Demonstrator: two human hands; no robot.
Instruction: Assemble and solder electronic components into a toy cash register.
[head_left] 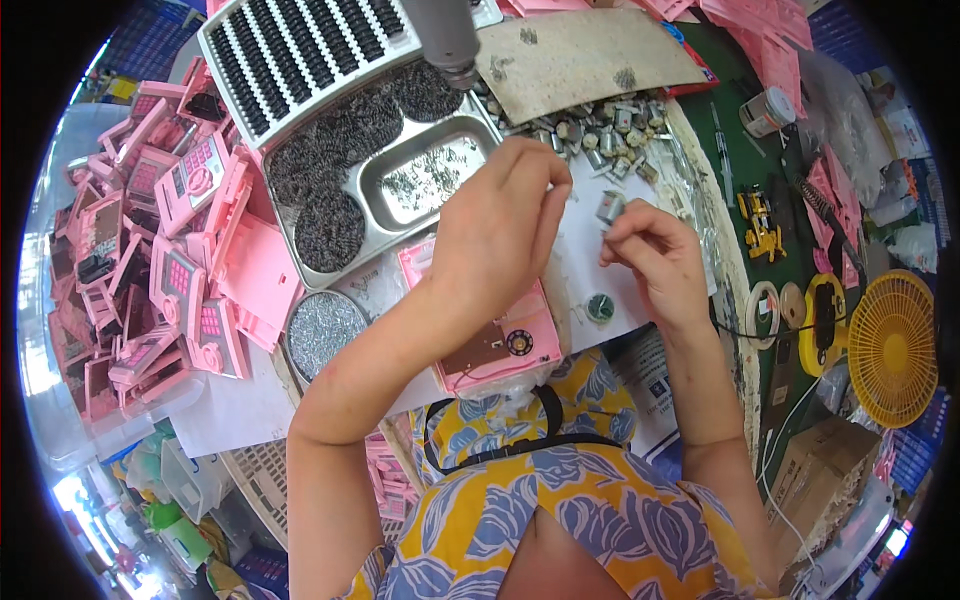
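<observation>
We log: right hand (655, 262) fingers pinching small metal motor (610, 207) above desk (590, 262); left hand (497, 232) fingers curled, grip unclear, over pink housing (500, 345). Risk, we judge: motor slipping from light pinch into loose motor pile (600, 130).

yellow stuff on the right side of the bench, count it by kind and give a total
yellow fan: 1
yellow toy vehicle: 1
yellow round-ended tool with a black centre: 1
total: 3
</observation>
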